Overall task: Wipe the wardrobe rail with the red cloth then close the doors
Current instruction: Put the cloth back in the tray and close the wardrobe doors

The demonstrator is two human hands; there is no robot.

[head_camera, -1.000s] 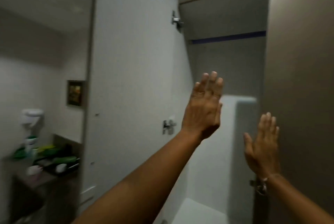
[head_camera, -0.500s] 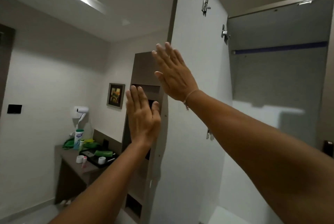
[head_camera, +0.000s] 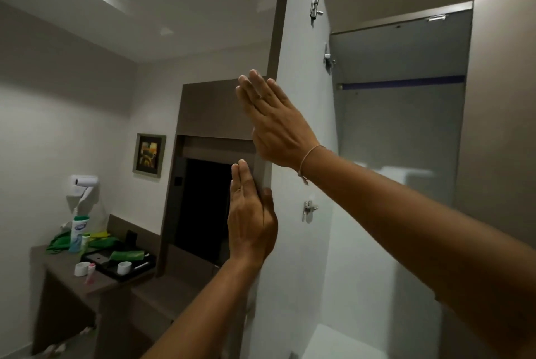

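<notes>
— Where were your hands on the wardrobe?

— Both lay flat and open, gripping nothing: my left hand (head_camera: pixel 251 221) against the outer edge of the left door (head_camera: pixel 298 132), my right hand (head_camera: pixel 274 123) higher on the same edge.

— And the rail?

— The rail (head_camera: pixel 403 84) ran across the open wardrobe behind, well apart from my hands. The right door (head_camera: pixel 501 115) stood ajar. I could not see the red cloth.

Door (head_camera: pixel 301 155) centre, rail (head_camera: pixel 403 84) inside wardrobe to its right, desk (head_camera: pixel 95 283) low left, tray (head_camera: pixel 116 264) on desk.
</notes>
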